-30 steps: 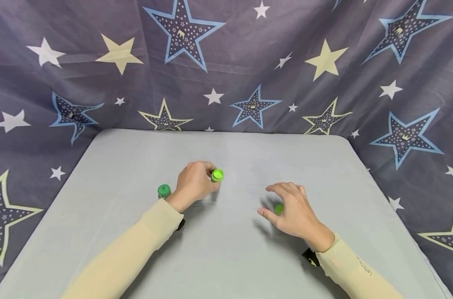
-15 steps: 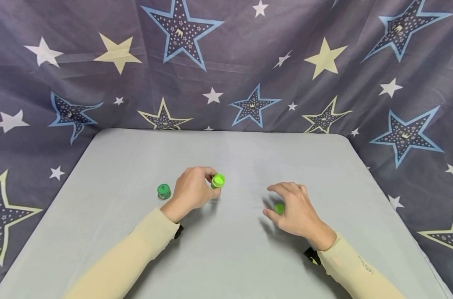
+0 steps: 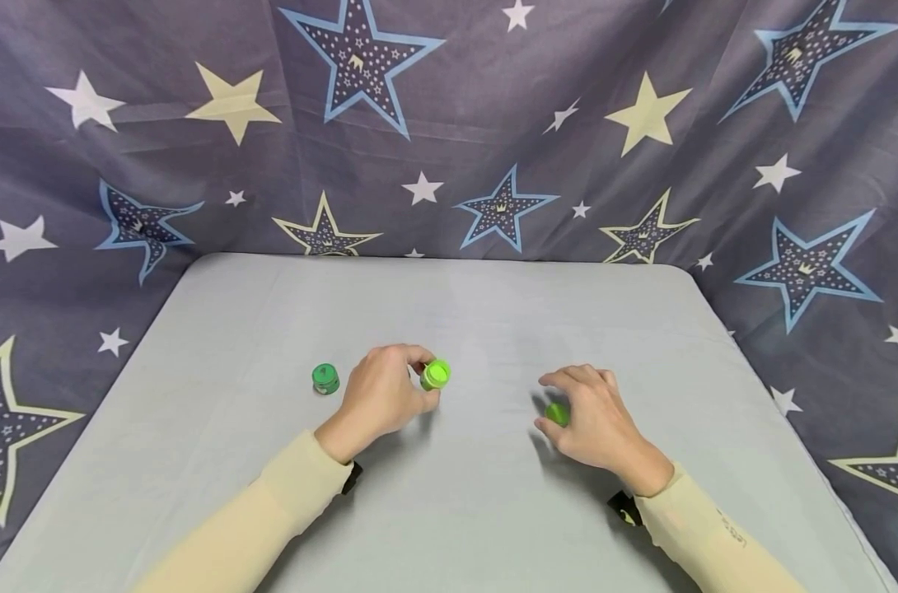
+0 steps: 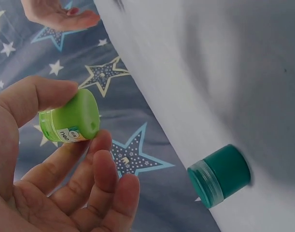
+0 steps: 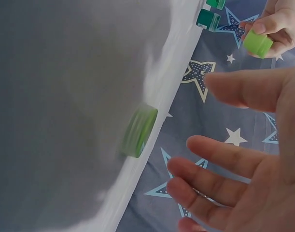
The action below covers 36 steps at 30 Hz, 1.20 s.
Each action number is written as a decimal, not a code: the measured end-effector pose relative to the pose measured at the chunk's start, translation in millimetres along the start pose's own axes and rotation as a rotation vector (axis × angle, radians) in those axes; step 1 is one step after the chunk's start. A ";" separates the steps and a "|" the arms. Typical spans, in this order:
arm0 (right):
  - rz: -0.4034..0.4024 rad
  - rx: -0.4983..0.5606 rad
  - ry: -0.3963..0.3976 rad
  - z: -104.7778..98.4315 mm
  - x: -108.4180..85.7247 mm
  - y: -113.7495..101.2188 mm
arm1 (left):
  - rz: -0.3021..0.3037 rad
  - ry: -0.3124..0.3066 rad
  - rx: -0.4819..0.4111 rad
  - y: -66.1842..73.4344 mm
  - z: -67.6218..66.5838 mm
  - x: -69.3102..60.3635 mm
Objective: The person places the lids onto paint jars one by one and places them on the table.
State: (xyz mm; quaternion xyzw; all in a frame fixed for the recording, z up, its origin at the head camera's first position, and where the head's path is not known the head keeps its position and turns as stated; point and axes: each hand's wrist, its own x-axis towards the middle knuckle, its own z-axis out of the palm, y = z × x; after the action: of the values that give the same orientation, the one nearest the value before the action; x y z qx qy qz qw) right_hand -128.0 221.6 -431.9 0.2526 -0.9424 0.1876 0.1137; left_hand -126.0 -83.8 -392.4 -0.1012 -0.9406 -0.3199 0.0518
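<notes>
My left hand (image 3: 382,394) holds a small light green paint jar (image 3: 436,375) between thumb and fingers, above the table. In the left wrist view this jar (image 4: 77,118) shows a label reading "deli". Left of that hand, a dark green jar (image 3: 325,379) stands on the table; the left wrist view shows its clear band. Over on the right, my right hand (image 3: 597,420) hovers with spread, slightly bent fingers around a light green round piece (image 3: 556,414). This piece (image 5: 140,130) looks flat, like a lid, in the right wrist view, and the fingers stay apart from it.
A pale grey cloth covers the table (image 3: 486,511). Behind and beside it hangs a dark curtain (image 3: 449,148) with stars. Another green piece (image 5: 216,4) is cut off at the top of the right wrist view.
My left hand has come a little nearer with the light green jar, baring the dark green jar behind the wrist. The right hand has shifted slightly right, its thumb closer to the round piece.
</notes>
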 end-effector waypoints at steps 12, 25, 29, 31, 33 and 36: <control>0.043 -0.059 -0.066 0.3 -3.3 4.0 | 0.019 -0.019 -0.006 0.0 4.6 -9.5; 0.076 -0.089 -0.087 3.0 -6.0 9.0 | 0.046 -0.026 -0.015 -0.3 5.9 -15.8; 0.073 -0.094 -0.085 3.4 -6.3 10.0 | 0.038 -0.031 0.001 0.2 6.5 -16.9; 0.071 -0.098 -0.085 3.6 -6.2 10.3 | 0.034 -0.039 0.005 0.4 6.8 -17.4; 0.072 -0.099 -0.087 3.6 -6.2 10.5 | 0.036 -0.045 0.006 0.7 7.0 -18.1; 0.074 -0.099 -0.092 3.4 -6.3 10.2 | 0.046 -0.053 0.000 1.7 7.2 -19.3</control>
State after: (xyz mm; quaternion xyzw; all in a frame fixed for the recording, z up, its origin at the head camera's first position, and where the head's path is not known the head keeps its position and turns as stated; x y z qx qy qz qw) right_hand -128.3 231.2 -439.9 0.2199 -0.9635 0.1330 0.0757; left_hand -107.1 -81.1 -400.2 -0.1313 -0.9390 -0.3159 0.0343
